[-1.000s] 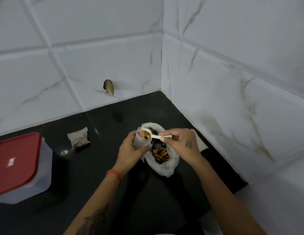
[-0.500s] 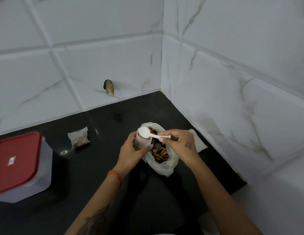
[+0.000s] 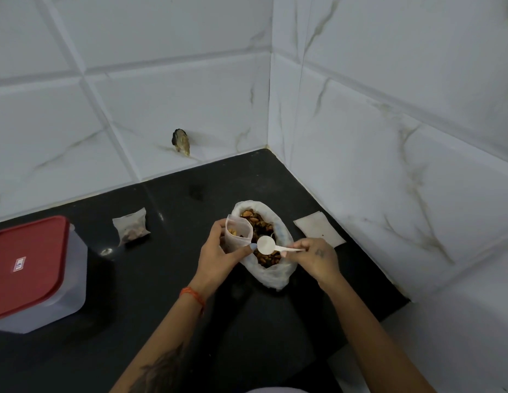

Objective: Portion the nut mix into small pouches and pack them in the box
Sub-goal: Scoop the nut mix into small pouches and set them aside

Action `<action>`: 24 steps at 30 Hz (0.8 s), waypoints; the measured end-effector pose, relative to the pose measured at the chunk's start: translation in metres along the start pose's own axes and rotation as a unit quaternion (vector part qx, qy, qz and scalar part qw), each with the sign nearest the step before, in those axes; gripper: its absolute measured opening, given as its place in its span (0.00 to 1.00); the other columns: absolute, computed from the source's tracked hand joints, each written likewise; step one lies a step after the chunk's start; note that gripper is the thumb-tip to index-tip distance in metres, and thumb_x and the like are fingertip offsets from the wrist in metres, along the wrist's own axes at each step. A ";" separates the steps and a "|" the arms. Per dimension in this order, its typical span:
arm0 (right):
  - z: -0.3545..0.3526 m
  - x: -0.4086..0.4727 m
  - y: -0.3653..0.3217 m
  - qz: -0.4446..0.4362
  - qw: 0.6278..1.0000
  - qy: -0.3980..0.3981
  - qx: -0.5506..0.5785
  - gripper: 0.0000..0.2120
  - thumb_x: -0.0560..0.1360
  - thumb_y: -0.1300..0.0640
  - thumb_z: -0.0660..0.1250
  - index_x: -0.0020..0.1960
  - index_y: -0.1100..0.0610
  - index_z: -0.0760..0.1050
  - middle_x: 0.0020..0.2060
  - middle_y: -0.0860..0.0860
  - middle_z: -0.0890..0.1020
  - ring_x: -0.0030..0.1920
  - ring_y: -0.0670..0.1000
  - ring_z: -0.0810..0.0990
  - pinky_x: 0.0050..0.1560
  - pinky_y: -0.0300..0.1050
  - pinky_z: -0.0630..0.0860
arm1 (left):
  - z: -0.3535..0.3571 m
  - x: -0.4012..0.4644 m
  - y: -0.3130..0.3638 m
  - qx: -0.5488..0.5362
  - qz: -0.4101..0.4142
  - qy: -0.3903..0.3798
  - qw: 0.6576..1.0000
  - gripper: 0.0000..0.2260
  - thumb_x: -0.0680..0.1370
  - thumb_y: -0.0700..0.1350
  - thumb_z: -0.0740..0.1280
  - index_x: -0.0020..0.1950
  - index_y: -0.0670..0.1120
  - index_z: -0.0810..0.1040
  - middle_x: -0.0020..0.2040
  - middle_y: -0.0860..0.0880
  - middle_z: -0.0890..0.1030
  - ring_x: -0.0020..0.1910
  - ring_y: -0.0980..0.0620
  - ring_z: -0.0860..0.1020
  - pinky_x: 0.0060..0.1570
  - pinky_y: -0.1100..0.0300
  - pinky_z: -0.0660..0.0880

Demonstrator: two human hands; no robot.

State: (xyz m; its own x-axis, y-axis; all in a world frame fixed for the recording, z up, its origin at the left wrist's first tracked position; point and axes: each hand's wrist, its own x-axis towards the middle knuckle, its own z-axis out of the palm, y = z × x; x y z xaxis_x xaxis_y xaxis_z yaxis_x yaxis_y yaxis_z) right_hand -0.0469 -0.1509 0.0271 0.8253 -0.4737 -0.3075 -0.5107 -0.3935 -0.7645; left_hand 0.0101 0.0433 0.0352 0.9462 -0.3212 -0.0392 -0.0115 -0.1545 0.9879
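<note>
Head view: spoon emptied, back over the bag

Worktop [image 3: 150, 307] carries shut red-lidded box [image 3: 34, 268], far left. Nut bag [image 3: 271, 276] open at centre. Left hand [image 3: 218, 256] grips pouch [image 3: 238, 232], now part-filled. Right hand [image 3: 318, 258] pinches spoon [image 3: 267, 245], emptied since a second ago; next scoop likely. Filled pouch [image 3: 131, 228] awaits boxing.

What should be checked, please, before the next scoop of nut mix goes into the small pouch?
1. Pouch mouth open: ok, the left hand holds the small pouch upright, nuts visible inside.
2. Spoon in hand: ok, the right hand pinches the white spoon by its handle.
3. Spoon loaded: not ok, the bowl looks empty.
4. Supply left: ok, the nut mix bag stands open with nuts in it.
5. Box ready: not ok, the box has its red lid on.
6. Pouch full enough: cannot tell.
</note>
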 end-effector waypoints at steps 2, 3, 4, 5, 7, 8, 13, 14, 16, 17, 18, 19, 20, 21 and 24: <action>0.000 0.001 -0.002 -0.056 0.991 0.031 -0.122 0.18 0.68 0.45 0.74 0.56 0.50 0.81 0.48 0.47 0.82 0.49 0.47 0.80 0.41 0.39 0.72 | 0.000 -0.001 0.000 -0.003 0.005 0.001 1.000 0.25 0.67 0.43 0.77 0.60 0.51 0.72 0.55 0.54 0.79 0.55 0.57 0.78 0.56 0.54 0.78; -0.001 0.001 -0.003 -0.077 0.985 0.040 -0.148 0.21 0.68 0.43 0.73 0.58 0.50 0.79 0.52 0.48 0.81 0.50 0.47 0.79 0.43 0.39 0.72 | 0.000 -0.001 0.000 -0.004 0.007 0.002 1.000 0.25 0.67 0.44 0.78 0.60 0.51 0.72 0.55 0.54 0.79 0.55 0.57 0.78 0.55 0.55 0.78; -0.001 0.001 -0.006 -0.097 0.981 0.045 -0.162 0.23 0.68 0.41 0.73 0.60 0.49 0.78 0.54 0.49 0.80 0.52 0.48 0.78 0.44 0.39 0.72 | 0.001 -0.002 0.001 -0.004 0.009 0.002 1.000 0.25 0.66 0.45 0.78 0.60 0.51 0.72 0.54 0.55 0.79 0.55 0.57 0.78 0.54 0.56 0.78; -0.001 -0.001 -0.010 -0.120 0.979 0.049 -0.158 0.24 0.68 0.40 0.72 0.60 0.48 0.77 0.56 0.49 0.79 0.54 0.47 0.78 0.46 0.39 0.71 | 0.001 -0.002 0.002 -0.002 0.011 0.004 1.000 0.25 0.66 0.46 0.78 0.59 0.51 0.72 0.54 0.55 0.79 0.54 0.57 0.78 0.53 0.57 0.78; 0.000 -0.008 -0.022 -0.184 0.977 0.053 -0.090 0.21 0.68 0.39 0.71 0.58 0.46 0.77 0.56 0.46 0.78 0.55 0.45 0.76 0.49 0.38 0.72 | 0.003 -0.004 0.004 0.000 0.015 0.014 1.000 0.24 0.66 0.47 0.78 0.59 0.51 0.72 0.53 0.55 0.79 0.52 0.58 0.79 0.50 0.60 0.78; 0.001 -0.014 -0.029 -0.213 0.975 0.045 -0.037 0.20 0.67 0.39 0.71 0.57 0.45 0.77 0.55 0.44 0.78 0.54 0.42 0.77 0.49 0.37 0.73 | 0.003 -0.005 0.005 0.003 0.018 0.021 1.000 0.23 0.66 0.47 0.78 0.58 0.51 0.72 0.52 0.55 0.80 0.50 0.60 0.79 0.47 0.62 0.78; 0.017 -0.033 -0.059 -0.289 0.956 -0.028 0.044 0.16 0.68 0.48 0.75 0.53 0.47 0.76 0.46 0.38 0.79 0.42 0.38 0.80 0.42 0.29 0.75 | 0.004 -0.010 0.012 0.036 0.030 0.040 0.998 0.18 0.70 0.42 0.75 0.54 0.51 0.71 0.48 0.55 0.79 0.41 0.66 0.78 0.39 0.69 0.76; 0.021 -0.032 -0.061 -0.302 0.952 -0.017 0.043 0.12 0.69 0.52 0.75 0.51 0.49 0.78 0.42 0.39 0.80 0.41 0.38 0.80 0.42 0.30 0.75 | 0.004 -0.011 0.014 0.033 0.027 0.036 0.998 0.19 0.70 0.42 0.75 0.55 0.50 0.71 0.47 0.54 0.80 0.41 0.65 0.78 0.39 0.68 0.76; 0.022 -0.029 -0.063 -0.304 0.951 -0.007 0.064 0.04 0.71 0.57 0.73 0.45 0.53 0.79 0.37 0.44 0.83 0.38 0.40 0.81 0.42 0.34 0.78 | 0.001 -0.013 0.019 0.014 0.016 0.016 1.000 0.21 0.68 0.42 0.77 0.56 0.49 0.72 0.48 0.53 0.80 0.42 0.63 0.79 0.40 0.67 0.76; 0.020 -0.027 -0.063 -0.297 0.952 -0.012 0.076 0.03 0.71 0.58 0.73 0.43 0.53 0.79 0.36 0.46 0.83 0.38 0.41 0.81 0.43 0.36 0.78 | -0.003 -0.013 0.021 -0.004 0.011 0.001 1.000 0.21 0.67 0.42 0.77 0.56 0.49 0.72 0.48 0.52 0.80 0.44 0.61 0.79 0.41 0.67 0.76; 0.018 -0.025 -0.064 -0.288 0.953 -0.019 0.089 0.02 0.71 0.58 0.72 0.43 0.53 0.80 0.37 0.46 0.83 0.39 0.42 0.82 0.44 0.37 0.79 | -0.007 -0.014 0.022 -0.028 0.008 -0.013 0.999 0.20 0.67 0.41 0.76 0.56 0.48 0.73 0.50 0.50 0.80 0.46 0.59 0.80 0.42 0.66 0.77; 0.015 -0.024 -0.065 -0.278 0.954 -0.030 0.107 0.03 0.71 0.59 0.72 0.43 0.52 0.80 0.39 0.46 0.83 0.41 0.42 0.82 0.47 0.39 0.79 | -0.012 -0.015 0.024 -0.055 0.006 -0.023 0.998 0.18 0.68 0.42 0.75 0.55 0.47 0.74 0.50 0.48 0.81 0.48 0.55 0.80 0.43 0.64 0.77; 0.013 -0.022 -0.065 -0.265 0.954 -0.046 0.131 0.04 0.71 0.60 0.72 0.43 0.51 0.79 0.40 0.46 0.84 0.44 0.43 0.82 0.49 0.42 0.79 | -0.016 -0.015 0.025 -0.081 0.005 -0.026 0.996 0.15 0.70 0.43 0.74 0.54 0.45 0.76 0.50 0.45 0.81 0.50 0.51 0.80 0.46 0.61 0.78; 0.011 -0.022 -0.066 -0.250 0.954 -0.064 0.154 0.06 0.72 0.61 0.71 0.43 0.51 0.79 0.41 0.46 0.84 0.46 0.44 0.82 0.51 0.45 0.79 | -0.019 -0.016 0.026 -0.103 0.008 -0.023 0.994 0.12 0.71 0.44 0.72 0.52 0.42 0.77 0.49 0.43 0.81 0.50 0.48 0.79 0.50 0.56 0.78; 0.009 -0.023 -0.069 -0.206 0.950 -0.104 0.210 0.07 0.72 0.62 0.70 0.46 0.51 0.78 0.44 0.50 0.85 0.48 0.49 0.83 0.52 0.48 0.79 | -0.021 -0.018 0.026 -0.132 0.017 0.007 0.991 0.09 0.75 0.43 0.67 0.47 0.38 0.78 0.46 0.41 0.80 0.47 0.45 0.78 0.52 0.48 0.75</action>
State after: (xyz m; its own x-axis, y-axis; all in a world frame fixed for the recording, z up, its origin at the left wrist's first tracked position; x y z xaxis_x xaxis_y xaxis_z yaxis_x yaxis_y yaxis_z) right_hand -0.0288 -0.1054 0.0816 0.9863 -0.1651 -0.0049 -0.0286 -0.1412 -0.9896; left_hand -0.0004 0.0642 0.0649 0.9509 -0.3094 -0.0042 0.0394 0.1075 0.9934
